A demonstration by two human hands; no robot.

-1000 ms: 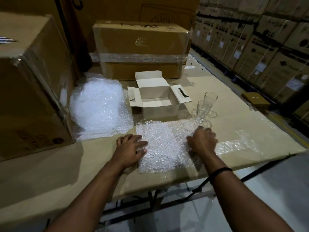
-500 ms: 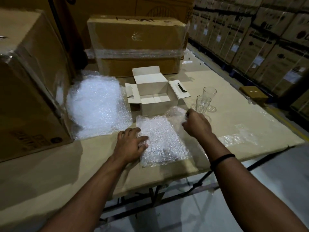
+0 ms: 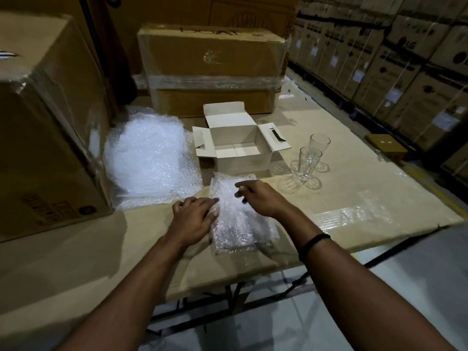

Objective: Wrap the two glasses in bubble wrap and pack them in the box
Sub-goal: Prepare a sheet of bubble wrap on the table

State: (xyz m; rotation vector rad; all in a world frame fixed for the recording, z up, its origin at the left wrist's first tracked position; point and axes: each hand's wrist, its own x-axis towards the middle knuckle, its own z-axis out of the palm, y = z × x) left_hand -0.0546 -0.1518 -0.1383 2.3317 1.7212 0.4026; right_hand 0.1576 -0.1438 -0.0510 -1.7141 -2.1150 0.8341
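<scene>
Two clear glasses stand upright on the table, right of the box: the nearer glass (image 3: 309, 162) and the farther glass (image 3: 319, 144). The small white box (image 3: 249, 160) sits open with its flaps spread, nothing visible inside. A bubble wrap sheet (image 3: 240, 224) lies folded over in front of the box. My left hand (image 3: 195, 215) rests with straight fingers on the sheet's left edge. My right hand (image 3: 262, 197) is over the sheet's far part and pinches the folded-over layer between thumb and fingers. Both hands are apart from the glasses.
A loose pile of bubble wrap (image 3: 149, 155) lies left of the box. Large brown cartons stand at the left (image 3: 45, 138) and behind the box (image 3: 212, 72). The table's cardboard-covered top (image 3: 354, 188) ends just behind my forearms and drops off at the right.
My right hand lifted the sheet's right side and carried it leftward, folding the sheet to about half its width. My left hand stayed on the left edge.
</scene>
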